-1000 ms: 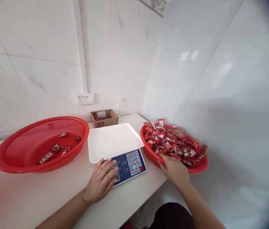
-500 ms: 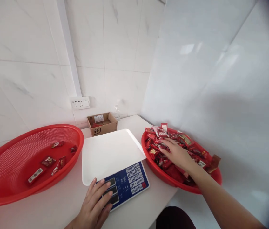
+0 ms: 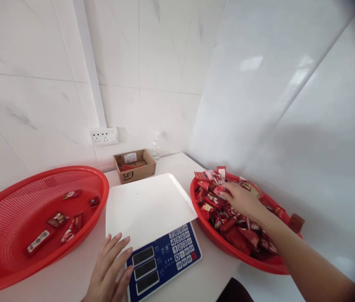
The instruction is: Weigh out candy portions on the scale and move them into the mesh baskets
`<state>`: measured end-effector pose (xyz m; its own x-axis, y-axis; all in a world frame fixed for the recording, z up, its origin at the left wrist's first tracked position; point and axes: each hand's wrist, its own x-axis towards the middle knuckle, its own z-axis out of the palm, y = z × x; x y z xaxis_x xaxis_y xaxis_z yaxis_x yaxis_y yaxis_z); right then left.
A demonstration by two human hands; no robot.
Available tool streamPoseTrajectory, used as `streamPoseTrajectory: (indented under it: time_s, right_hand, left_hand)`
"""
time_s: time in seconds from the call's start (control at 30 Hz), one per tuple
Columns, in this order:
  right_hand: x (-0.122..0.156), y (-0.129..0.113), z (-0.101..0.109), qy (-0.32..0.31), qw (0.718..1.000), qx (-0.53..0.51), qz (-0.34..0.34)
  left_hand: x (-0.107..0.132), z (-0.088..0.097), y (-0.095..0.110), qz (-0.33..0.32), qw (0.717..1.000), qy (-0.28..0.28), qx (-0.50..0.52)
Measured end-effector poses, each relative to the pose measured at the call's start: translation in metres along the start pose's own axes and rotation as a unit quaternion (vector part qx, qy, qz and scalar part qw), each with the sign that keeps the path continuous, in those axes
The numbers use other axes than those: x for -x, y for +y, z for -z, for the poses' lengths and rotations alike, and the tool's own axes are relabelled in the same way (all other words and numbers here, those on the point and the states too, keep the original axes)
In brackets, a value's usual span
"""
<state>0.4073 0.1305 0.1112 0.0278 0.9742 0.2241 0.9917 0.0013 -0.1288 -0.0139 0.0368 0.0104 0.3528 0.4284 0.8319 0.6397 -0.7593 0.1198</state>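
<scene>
A white-trayed electronic scale point(image 3: 147, 209) with a blue keypad point(image 3: 164, 260) sits in the middle of the white counter. My left hand point(image 3: 110, 270) lies flat and open on the counter, its fingers touching the scale's left front corner. My right hand point(image 3: 243, 200) reaches into the red basket point(image 3: 224, 245) on the right, fingers curled down into the heap of red-wrapped candies point(image 3: 224, 209). Whether those fingers hold a candy is hidden. On the left stands a large red mesh basket point(image 3: 14, 260) with several wrapped candies point(image 3: 58, 219) inside.
A small open cardboard box point(image 3: 135, 166) stands against the tiled back wall, with a clear bottle point(image 3: 155, 149) beside it. A wall socket point(image 3: 104, 136) sits above. A white panel rises close behind the right basket. The counter edge runs near my body.
My right hand went from the near rim of the right basket into the candy pile. My left hand slid off the scale's displays to its left corner. The view tilted down.
</scene>
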Motion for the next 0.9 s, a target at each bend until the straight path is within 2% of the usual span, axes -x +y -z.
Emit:
streamPoseTrajectory:
  time_s: [0.1,0.2,0.27,0.37,0.43,0.5,0.57,0.67,0.77,0.83,0.9]
  right_hand:
    - [-0.003,0.004,0.019,0.014,1.0,-0.006,-0.018]
    - [-0.001,-0.008,0.036,0.004,0.997,-0.066,-0.033]
    - [0.005,-0.029,0.043,-0.02,0.988,-0.152,-0.018]
    - [0.023,-0.079,0.048,-0.086,0.953,-0.286,0.052]
    - [0.038,-0.113,0.049,-0.15,0.922,-0.339,0.114]
    - [0.052,-0.14,0.047,-0.204,0.888,-0.376,0.169]
    - [0.06,-0.157,0.039,-0.221,0.865,-0.41,0.187]
    - [0.065,-0.165,0.022,-0.194,0.846,-0.473,0.148]
    - [0.066,-0.165,0.008,-0.158,0.845,-0.501,0.105]
    - [0.066,-0.166,0.004,-0.134,0.852,-0.497,0.092]
    - [0.067,-0.167,0.003,-0.119,0.854,-0.5,0.084]
  left_hand:
    - [-0.011,0.002,-0.002,0.001,1.0,-0.002,-0.004]
    - [-0.026,0.002,0.002,0.028,1.0,-0.011,0.008]
    - [-0.041,0.0,0.01,0.065,0.997,-0.024,0.031]
    - [-0.072,-0.002,0.025,0.139,0.982,-0.07,0.107]
    - [-0.094,-0.005,0.035,0.199,0.951,-0.129,0.201]
    - [-0.111,-0.007,0.041,0.252,0.9,-0.172,0.312]
    - [-0.12,-0.009,0.045,0.291,0.848,-0.181,0.404]
    - [-0.119,-0.008,0.045,0.365,0.78,-0.137,0.489]
    - [-0.113,-0.005,0.043,0.425,0.72,-0.098,0.54]
    - [-0.111,-0.001,0.042,0.442,0.699,-0.105,0.553]
    - [-0.112,0.002,0.041,0.447,0.692,-0.125,0.553]
